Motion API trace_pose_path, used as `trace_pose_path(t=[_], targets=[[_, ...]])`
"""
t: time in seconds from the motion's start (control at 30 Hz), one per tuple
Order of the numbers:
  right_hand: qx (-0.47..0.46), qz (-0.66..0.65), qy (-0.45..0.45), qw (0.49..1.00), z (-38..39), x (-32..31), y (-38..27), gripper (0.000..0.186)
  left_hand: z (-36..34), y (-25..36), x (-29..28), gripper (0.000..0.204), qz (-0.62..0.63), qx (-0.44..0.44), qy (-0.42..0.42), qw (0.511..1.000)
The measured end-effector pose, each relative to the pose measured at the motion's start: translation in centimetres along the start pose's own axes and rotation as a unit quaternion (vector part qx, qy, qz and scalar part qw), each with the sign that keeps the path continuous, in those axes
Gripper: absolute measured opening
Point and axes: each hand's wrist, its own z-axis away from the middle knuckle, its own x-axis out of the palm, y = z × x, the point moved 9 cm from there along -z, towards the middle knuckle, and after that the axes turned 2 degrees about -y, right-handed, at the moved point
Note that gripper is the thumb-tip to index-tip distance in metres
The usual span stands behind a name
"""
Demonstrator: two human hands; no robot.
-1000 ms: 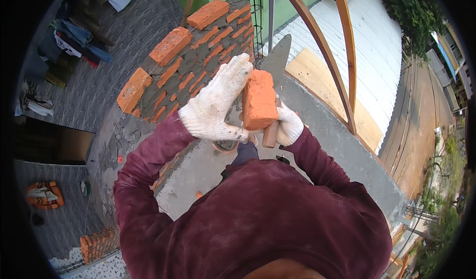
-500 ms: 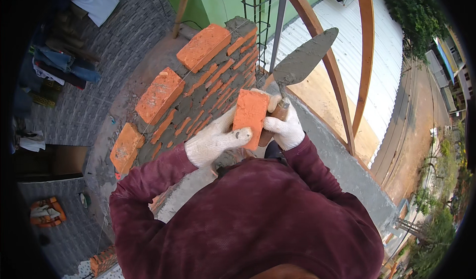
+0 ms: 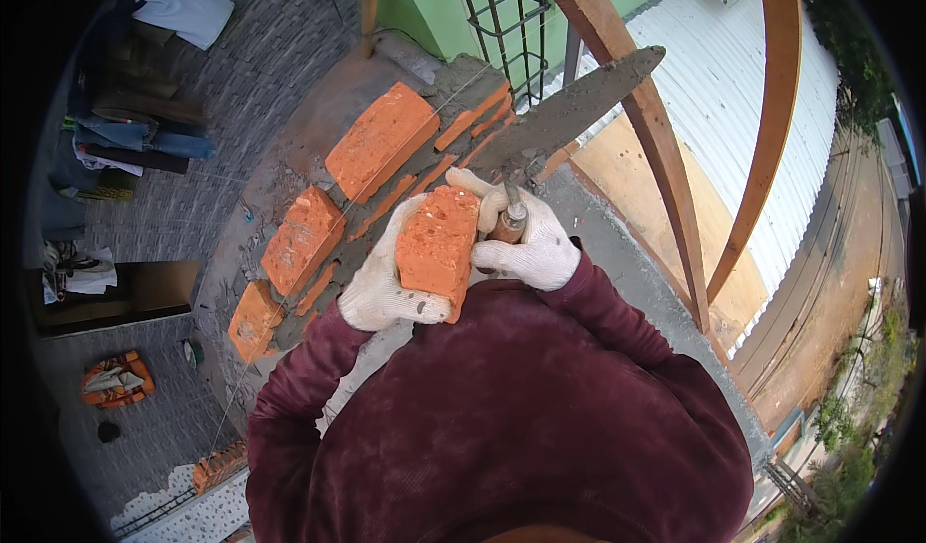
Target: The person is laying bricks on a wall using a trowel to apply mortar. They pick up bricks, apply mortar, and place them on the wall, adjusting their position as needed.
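A gloved left hand [image 3: 371, 287], mine, grips an orange brick [image 3: 437, 244] in front of my chest, thumb along its near end. Beside it my right hand [image 3: 540, 249], also in a white knit glove, is closed round the wooden handle of a trowel [image 3: 588, 104]. Grey mortar coats the trowel's long pointed blade, which points away to the far right. Fingertips of the right glove reach close to the brick's far end; whether they touch it I cannot tell. Ahead and left runs a brick wall [image 3: 391, 205], with three spaced bricks [image 3: 384, 141] on its mortared top.
A taut string [image 3: 318, 244] runs along the wall top. Upright steel reinforcement [image 3: 521, 32] stands beyond the wall's far end. Curved wooden beams [image 3: 641, 119] rise at the right, before a white corrugated roof [image 3: 743, 70]. Clothes [image 3: 145, 138] hang at the left.
The brick and both hands have shifted left and nearer my body. The brick is turned, showing a different face. The trowel blade has tipped and now appears more edge-on.
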Motion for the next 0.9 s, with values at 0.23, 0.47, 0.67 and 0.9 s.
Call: trace_pose_path(t=[0.23, 0.47, 0.67, 0.9], targets=[[0.16, 0.08, 0.054, 0.982, 5.4, -10.3, 6.2, 0.025, -4.1, 4.2, -4.7, 0.129, -0.101, 0.002, 0.137, 0.986], [0.339, 0.209, 0.13, 0.908, 15.3, -14.3, 13.7, 0.032, -19.8, 7.4, -13.6, 0.13, -0.539, 0.034, 0.251, 0.803], [0.371, 0.196, 0.169, 0.892, 16.6, -13.5, 13.3, 0.033, -25.1, 3.4, -14.1, 0.129, -0.539, -0.093, 0.235, 0.803], [0.4, 0.188, 0.186, 0.877, 17.0, -13.9, 13.8, 0.032, -27.1, 1.4, -13.4, 0.13, -0.587, -0.1, 0.209, 0.776]])
